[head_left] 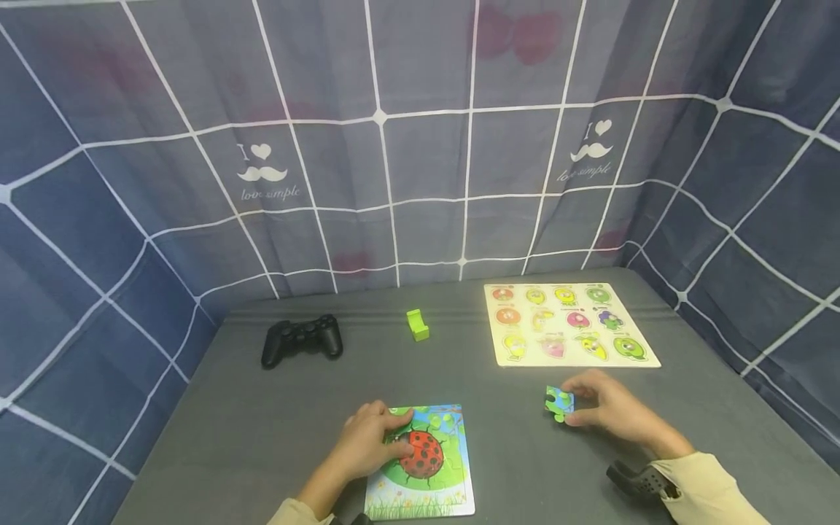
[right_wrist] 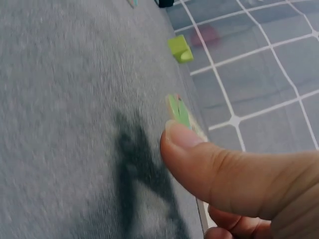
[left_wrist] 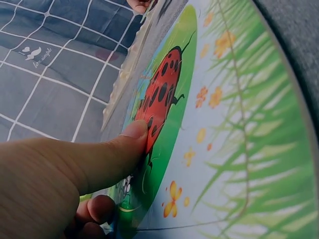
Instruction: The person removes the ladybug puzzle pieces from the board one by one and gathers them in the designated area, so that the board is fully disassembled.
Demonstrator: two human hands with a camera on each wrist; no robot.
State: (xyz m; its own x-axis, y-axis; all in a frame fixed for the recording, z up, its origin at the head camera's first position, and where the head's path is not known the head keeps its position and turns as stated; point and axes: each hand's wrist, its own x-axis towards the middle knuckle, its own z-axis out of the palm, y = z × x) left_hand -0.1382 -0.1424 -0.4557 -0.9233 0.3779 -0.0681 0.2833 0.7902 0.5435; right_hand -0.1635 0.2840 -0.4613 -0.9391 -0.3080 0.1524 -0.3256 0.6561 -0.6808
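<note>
On the dark cloth lies a ladybug jigsaw puzzle, a red spotted beetle on green with grass along its near edge. My left hand rests on its upper left part, thumb on the ladybug and index finger extended above it. The left wrist view shows the thumb laid on the red body, with other fingertips below at the side. To the right, my right hand pinches a blue and green puzzle piece between thumb and fingers. In the right wrist view the piece shows edge-on above the cloth, its shadow below.
A wooden board with fruit pieces lies behind the right hand. A small lime-green block stands at the back middle, a black game controller at the back left. A checked curtain rises behind and at both sides.
</note>
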